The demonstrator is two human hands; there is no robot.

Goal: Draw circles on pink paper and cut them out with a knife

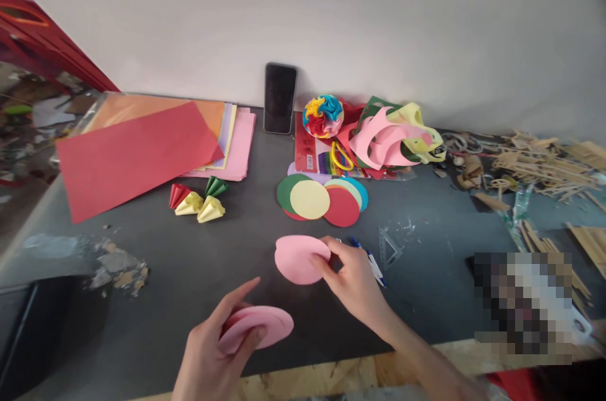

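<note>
Between the thumb and fingers of my left hand (pixel 213 341) is a small stack of pink paper circles (pixel 272 324), tilted above the table's front. My right hand (pixel 355 275) pinches one or more pink paper discs (pixel 298 259) by the right edge, a little farther out. Beyond them lie overlapping paper circles: a cream circle (pixel 310 200) on top, a green circle (pixel 285 189), a red circle (pixel 343 206) and a blue circle (pixel 360 192). Folded paper cones (pixel 189 204) in red, yellow and green sit to the left.
A red sheet (pixel 142 158) rests over stacked coloured paper. A phone (pixel 279 98) leans on the wall beside a multicoloured paper ball (pixel 323 116) and pink paper offcuts (pixel 379 139). Pens (pixel 374 265) and a set square (pixel 389 248) lie near my right hand. Wooden sticks (pixel 544 158) clutter the right.
</note>
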